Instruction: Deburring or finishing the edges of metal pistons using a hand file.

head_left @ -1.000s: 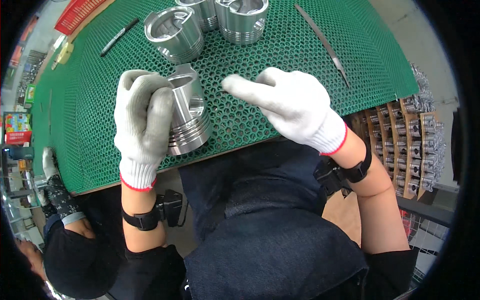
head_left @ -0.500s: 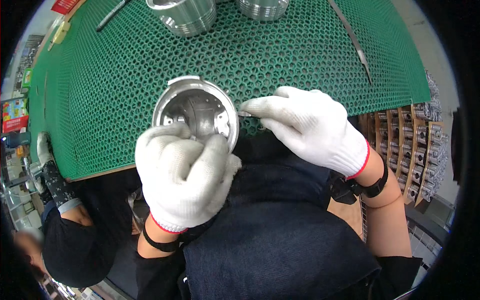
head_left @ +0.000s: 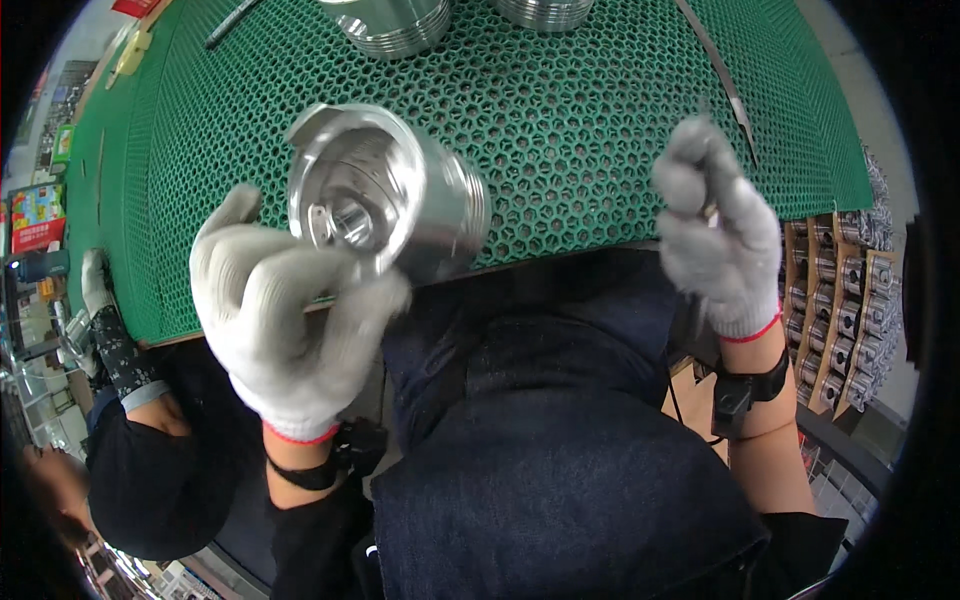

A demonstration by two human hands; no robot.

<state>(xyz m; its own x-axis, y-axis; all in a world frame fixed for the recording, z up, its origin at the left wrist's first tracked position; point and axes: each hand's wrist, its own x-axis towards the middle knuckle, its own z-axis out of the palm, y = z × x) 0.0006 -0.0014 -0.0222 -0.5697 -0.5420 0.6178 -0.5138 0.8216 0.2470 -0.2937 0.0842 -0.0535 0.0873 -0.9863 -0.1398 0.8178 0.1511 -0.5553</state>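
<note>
A shiny metal piston (head_left: 455, 215) lies tilted near the mat's front edge, its hollow end facing left and its ringed end right. My left hand (head_left: 290, 310), in a white knit glove, holds the near rim between thumb and bent fingers, while one outer finger sticks up. Part of the rim is hidden behind that hand. Away to the right, my gloved right hand (head_left: 722, 235) is raised and smeared by motion. Its fingers are closed round a thin tool (head_left: 710, 213), mostly hidden, whose exact kind I cannot make out.
Two more pistons (head_left: 400, 30) stand on the green honeycomb mat (head_left: 560, 130) at the far side. A slim metal file-like tool (head_left: 722, 75) lies far right, a dark pen (head_left: 230, 24) far left. Racks of pistons (head_left: 835, 300) stand right. A person (head_left: 150, 470) sits at left.
The piston has tipped from opening upward to opening leftward. My left hand has shifted left with its rim. My right hand has drawn away to the right, taking the thin tool along.
</note>
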